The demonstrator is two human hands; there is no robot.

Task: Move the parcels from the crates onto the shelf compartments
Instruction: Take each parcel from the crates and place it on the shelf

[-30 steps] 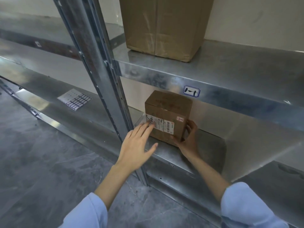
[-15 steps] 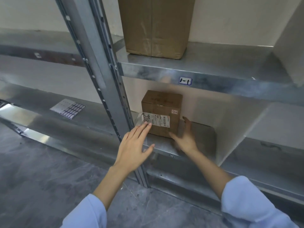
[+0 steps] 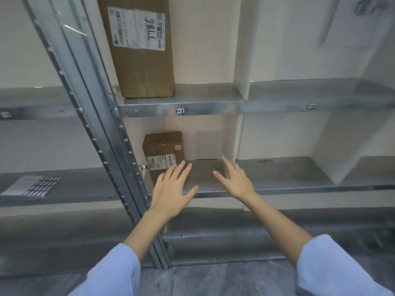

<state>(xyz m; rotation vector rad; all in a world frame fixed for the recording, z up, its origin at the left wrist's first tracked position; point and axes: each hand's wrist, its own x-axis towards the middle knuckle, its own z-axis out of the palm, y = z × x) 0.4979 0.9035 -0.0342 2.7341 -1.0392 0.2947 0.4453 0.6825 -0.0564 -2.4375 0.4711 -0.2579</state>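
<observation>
Head: splayed left hand [image 3: 171, 193], right hand [image 3: 237, 182] near parcel [image 3: 163, 146]

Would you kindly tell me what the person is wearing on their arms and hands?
The left sleeve and right sleeve are loose and pale blue, leaving the forearms uncovered. The left hand and right hand wear no gloves, rings or watch.

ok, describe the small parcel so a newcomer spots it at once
Find the metal upright post left of centre. Right of it, under the shelf edge tagged 1-1, stands a small brown box. Unlike the tall box on the shelf above, it is squat, its white label low on the front.
</observation>
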